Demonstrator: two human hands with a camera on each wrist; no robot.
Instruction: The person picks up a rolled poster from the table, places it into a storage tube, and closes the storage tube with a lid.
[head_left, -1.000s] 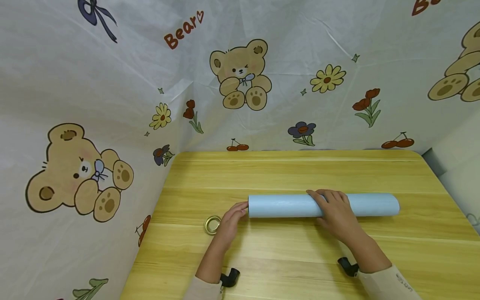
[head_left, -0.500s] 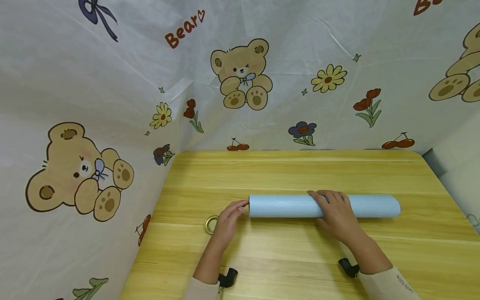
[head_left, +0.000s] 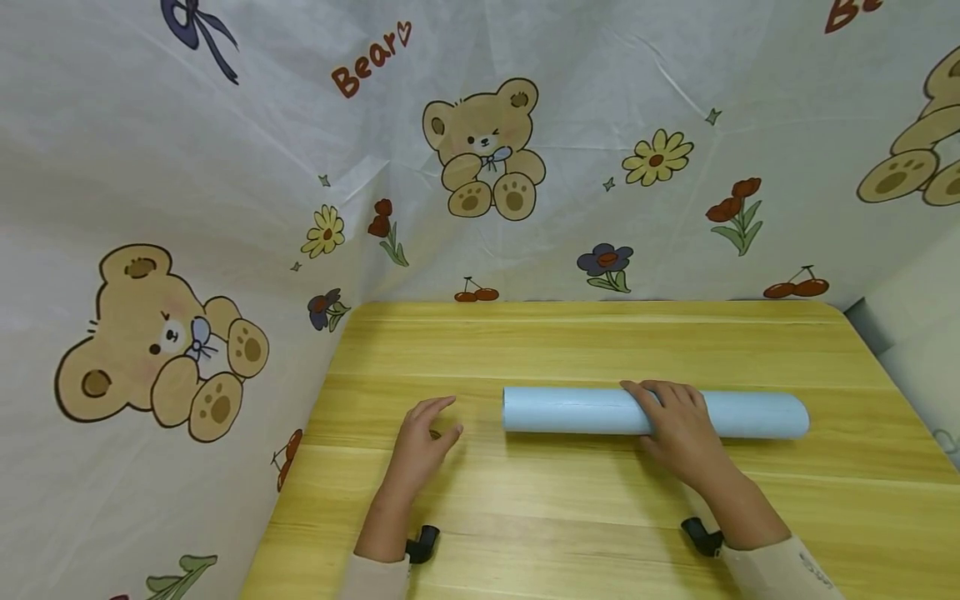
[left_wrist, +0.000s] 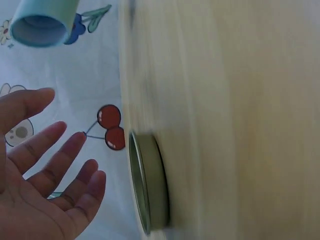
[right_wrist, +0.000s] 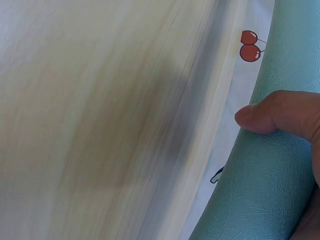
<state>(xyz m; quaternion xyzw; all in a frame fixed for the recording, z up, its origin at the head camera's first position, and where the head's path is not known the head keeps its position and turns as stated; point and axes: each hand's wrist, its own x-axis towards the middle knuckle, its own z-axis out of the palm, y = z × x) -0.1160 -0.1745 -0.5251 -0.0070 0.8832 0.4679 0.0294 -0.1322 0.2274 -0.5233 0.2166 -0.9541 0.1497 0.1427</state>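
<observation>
Free passage lies between the left hand (head_left: pixel 416 447) and blue roll (head_left: pixel 573 411) — the gold tin (left_wrist: pixel 154 185) stands beneath that hand

The left hand (head_left: pixel 417 446) withdrew leftward from the left end of the light-blue roll (head_left: pixel 570 411), its thumb and fingers parted. In the head view it covered most of the gold-coloured round dish (left_wrist: pixel 154 185). The roll and right hand (head_left: pixel 681 432) shifted slightly right.
</observation>
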